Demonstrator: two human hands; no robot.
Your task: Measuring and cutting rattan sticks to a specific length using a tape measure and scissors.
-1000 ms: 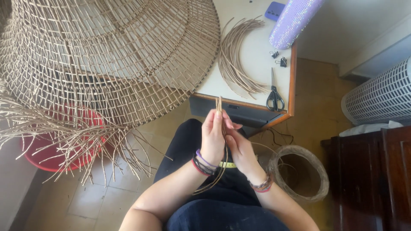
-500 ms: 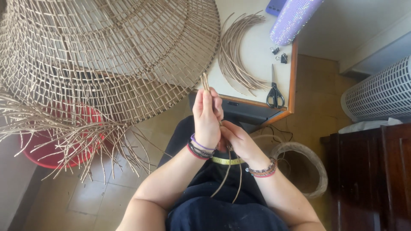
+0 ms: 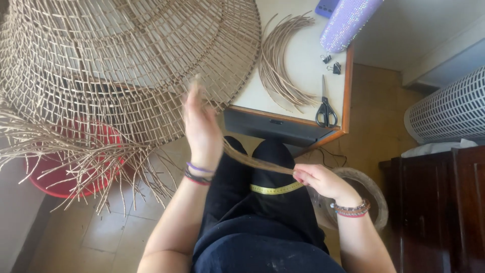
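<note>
both hands grip one rattan strand — taut

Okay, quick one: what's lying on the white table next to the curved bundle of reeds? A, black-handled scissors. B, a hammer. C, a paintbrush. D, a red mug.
A: black-handled scissors lie on the white table just right of the curved reed bundle, blades pointing away from the person.

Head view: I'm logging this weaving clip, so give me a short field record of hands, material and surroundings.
left hand: raised, blurred, at the rim of the woven cane frame
right hand: low, pinching cane strands running between both hands
lap: yellow tape measure
table: curved cane bundle, scissors
floor: red basin
</note>
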